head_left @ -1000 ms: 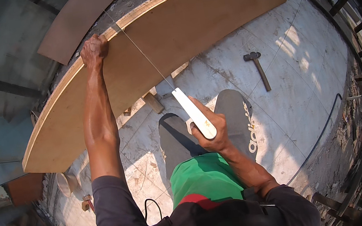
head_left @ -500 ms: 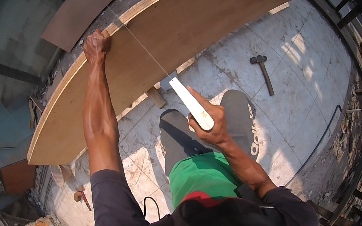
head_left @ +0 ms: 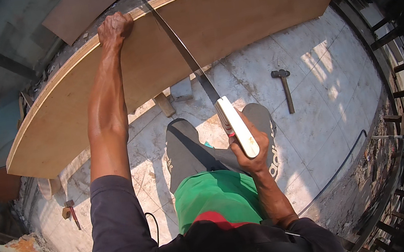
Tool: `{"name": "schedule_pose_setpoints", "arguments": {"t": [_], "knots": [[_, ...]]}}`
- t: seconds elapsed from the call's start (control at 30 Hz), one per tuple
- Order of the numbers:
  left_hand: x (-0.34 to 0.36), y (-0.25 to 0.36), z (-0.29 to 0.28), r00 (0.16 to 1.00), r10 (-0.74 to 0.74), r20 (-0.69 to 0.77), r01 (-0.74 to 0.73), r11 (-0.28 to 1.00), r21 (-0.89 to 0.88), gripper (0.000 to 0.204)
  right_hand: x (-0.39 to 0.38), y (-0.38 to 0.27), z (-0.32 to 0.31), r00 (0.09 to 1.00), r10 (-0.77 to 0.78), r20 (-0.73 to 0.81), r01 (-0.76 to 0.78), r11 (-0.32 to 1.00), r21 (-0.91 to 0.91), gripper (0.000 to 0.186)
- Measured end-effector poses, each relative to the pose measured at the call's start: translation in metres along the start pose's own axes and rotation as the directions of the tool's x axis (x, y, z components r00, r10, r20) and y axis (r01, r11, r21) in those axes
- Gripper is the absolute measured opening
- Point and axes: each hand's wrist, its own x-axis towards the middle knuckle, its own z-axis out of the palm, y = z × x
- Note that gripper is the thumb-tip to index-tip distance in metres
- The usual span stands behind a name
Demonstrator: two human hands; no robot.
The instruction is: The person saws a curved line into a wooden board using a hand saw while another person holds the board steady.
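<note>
Overhead, the left hand [head_left: 115, 28] clamps its fingers over the far edge of the plywood sheet [head_left: 229, 25], while the right hand [head_left: 250, 151] grips the handsaw [head_left: 195, 71], blade crossing the sheet. Sawing seems underway; a steady stroke comes next. A hammer [head_left: 283, 87] lies right.

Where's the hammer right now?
The hammer lies on the tiled floor at the right of the head view, just beyond the plywood board, right of the handsaw.
</note>
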Motion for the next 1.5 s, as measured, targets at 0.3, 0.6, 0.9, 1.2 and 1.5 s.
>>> {"name": "schedule_pose_setpoints", "arguments": {"t": [0.3, 0.6, 0.9, 1.2, 1.5], "knots": [[0.005, -0.001, 0.007, 0.999, 0.048, -0.021, -0.048, 0.999, -0.013, 0.049, 0.045, 0.006, 0.010, 0.998, -0.066, -0.004, 0.066, 0.997, 0.039, 0.068], [0.000, 0.018, -0.005, 0.999, 0.011, -0.040, -0.011, 1.000, 0.019, 0.047, 0.033, 0.007, -0.005, 0.995, -0.100, 0.000, 0.100, 0.993, 0.055, 0.068], [-0.011, 0.017, -0.011, 1.000, -0.003, -0.022, 0.004, 0.998, 0.058, 0.047, -0.011, 0.011, -0.008, 0.996, -0.078, -0.031, 0.081, 0.991, 0.107, 0.069], [-0.007, 0.010, -0.005, 1.000, 0.024, 0.003, -0.024, 0.999, 0.028, 0.047, 0.033, 0.018, 0.020, 0.999, -0.034, -0.035, 0.040, 0.982, 0.187, 0.070], [0.002, 0.013, 0.003, 0.999, 0.039, -0.018, -0.039, 0.999, 0.009, 0.048, 0.071, 0.026, 0.023, 0.998, -0.057, -0.003, 0.057, 0.989, 0.137, 0.068]]}}
